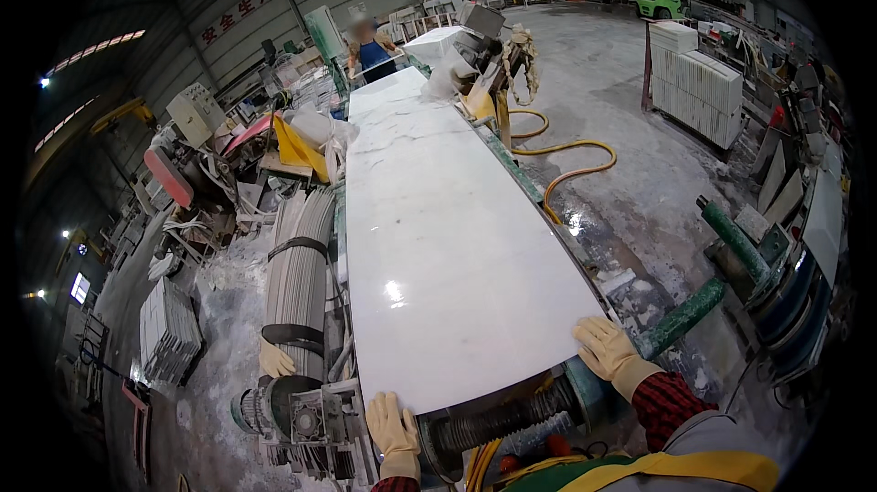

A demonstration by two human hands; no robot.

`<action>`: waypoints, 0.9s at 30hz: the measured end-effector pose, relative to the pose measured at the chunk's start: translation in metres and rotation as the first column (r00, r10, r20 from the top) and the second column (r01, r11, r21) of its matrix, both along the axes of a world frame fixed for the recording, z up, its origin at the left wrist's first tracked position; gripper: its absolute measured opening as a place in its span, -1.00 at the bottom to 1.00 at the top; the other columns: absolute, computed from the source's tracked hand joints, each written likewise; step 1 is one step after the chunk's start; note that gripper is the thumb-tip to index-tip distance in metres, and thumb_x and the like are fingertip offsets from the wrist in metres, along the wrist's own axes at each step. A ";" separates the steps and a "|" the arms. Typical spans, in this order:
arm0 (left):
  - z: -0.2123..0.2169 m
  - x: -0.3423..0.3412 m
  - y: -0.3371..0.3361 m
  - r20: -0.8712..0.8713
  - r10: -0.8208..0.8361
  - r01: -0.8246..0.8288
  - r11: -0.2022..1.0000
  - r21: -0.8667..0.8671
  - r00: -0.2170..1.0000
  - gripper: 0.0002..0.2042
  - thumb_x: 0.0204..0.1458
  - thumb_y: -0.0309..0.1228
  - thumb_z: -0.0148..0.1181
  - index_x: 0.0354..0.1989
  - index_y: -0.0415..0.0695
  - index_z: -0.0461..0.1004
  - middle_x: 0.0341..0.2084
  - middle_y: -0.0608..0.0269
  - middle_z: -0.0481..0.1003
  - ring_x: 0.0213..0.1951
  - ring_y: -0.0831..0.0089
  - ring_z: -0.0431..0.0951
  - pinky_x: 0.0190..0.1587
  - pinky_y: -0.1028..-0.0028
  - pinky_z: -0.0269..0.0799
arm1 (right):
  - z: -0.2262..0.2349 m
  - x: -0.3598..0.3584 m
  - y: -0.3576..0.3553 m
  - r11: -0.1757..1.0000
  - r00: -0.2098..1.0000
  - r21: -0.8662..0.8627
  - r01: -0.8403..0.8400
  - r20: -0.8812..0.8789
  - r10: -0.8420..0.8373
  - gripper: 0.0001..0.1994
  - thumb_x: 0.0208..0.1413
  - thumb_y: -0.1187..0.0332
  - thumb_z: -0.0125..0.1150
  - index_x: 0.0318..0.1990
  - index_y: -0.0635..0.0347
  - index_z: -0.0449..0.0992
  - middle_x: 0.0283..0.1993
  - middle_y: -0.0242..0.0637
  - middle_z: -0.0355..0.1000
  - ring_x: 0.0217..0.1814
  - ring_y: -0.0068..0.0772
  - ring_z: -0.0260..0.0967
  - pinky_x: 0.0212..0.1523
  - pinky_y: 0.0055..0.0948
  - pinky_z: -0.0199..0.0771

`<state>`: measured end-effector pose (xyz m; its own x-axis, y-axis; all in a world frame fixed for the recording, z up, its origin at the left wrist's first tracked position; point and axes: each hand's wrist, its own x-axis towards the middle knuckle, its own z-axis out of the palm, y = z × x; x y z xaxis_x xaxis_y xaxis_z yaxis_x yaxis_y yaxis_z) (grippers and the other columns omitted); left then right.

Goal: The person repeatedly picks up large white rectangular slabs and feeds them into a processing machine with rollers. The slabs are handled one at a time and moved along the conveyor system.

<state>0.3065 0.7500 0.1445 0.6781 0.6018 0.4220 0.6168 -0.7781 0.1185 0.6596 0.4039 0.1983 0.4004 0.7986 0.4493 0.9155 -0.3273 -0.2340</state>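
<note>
A long, glossy white stone slab (pixel 448 245) with faint grey veining stretches away from me on a green-framed roller machine. My left hand (pixel 393 433), in a cream work glove, lies at the slab's near left corner with its fingers stretched out. At the near right corner, my right hand (pixel 610 353), gloved alike, rests its extended fingers on the edge. Both thumbs are hard to make out. Below the slab's near edge shows a dark ridged roller (pixel 502 419). Another cream glove (pixel 276 359) lies left of the slab, by the motor.
Left of the slab stand a strapped bundle of thin strips (pixel 297 264) and a motor (pixel 265 408). A green bar (pixel 681 317) juts out at the right. A yellow hose (pixel 585 147) curls over the wet floor. Beyond the slab's far end stands a person (pixel 373 53).
</note>
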 end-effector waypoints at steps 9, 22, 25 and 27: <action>-0.001 -0.001 -0.002 -0.009 0.000 0.000 1.000 -0.031 1.000 -0.49 0.10 -0.35 0.29 0.23 -0.22 0.40 0.23 -0.21 0.39 0.29 -0.26 0.31 0.40 -0.06 0.15 | -0.012 0.003 -0.005 1.000 0.999 0.016 -0.015 -0.036 0.015 -0.63 0.11 0.30 0.26 0.06 0.19 0.50 0.13 -0.07 0.46 0.23 0.09 0.38 0.32 -0.03 0.36; 0.001 -0.005 -0.007 -0.011 0.010 -0.010 0.999 -0.035 1.000 -0.49 0.10 -0.36 0.30 0.24 -0.20 0.40 0.26 -0.21 0.38 0.30 -0.26 0.30 0.41 -0.05 0.14 | -0.008 -0.003 -0.010 0.998 1.000 0.049 -0.027 0.013 0.026 -0.62 0.12 0.29 0.25 0.08 0.19 0.48 0.14 -0.07 0.44 0.22 0.10 0.37 0.31 -0.03 0.36; -0.001 -0.007 -0.009 -0.012 0.012 -0.012 0.999 -0.050 1.000 -0.49 0.11 -0.36 0.29 0.25 -0.20 0.39 0.27 -0.21 0.38 0.31 -0.26 0.30 0.42 -0.05 0.13 | -0.006 -0.004 -0.009 0.999 1.000 0.018 -0.026 -0.012 0.027 -0.63 0.11 0.29 0.24 0.06 0.19 0.48 0.13 -0.08 0.44 0.20 0.09 0.38 0.30 -0.04 0.36; 0.002 -0.007 -0.010 -0.017 0.014 -0.015 0.998 -0.060 1.000 -0.49 0.12 -0.36 0.29 0.25 -0.19 0.39 0.27 -0.22 0.37 0.31 -0.26 0.29 0.42 -0.05 0.13 | -0.002 -0.005 -0.009 1.000 1.000 0.005 -0.024 -0.015 0.024 -0.64 0.10 0.30 0.24 0.05 0.19 0.48 0.12 -0.08 0.44 0.20 0.08 0.38 0.29 -0.04 0.37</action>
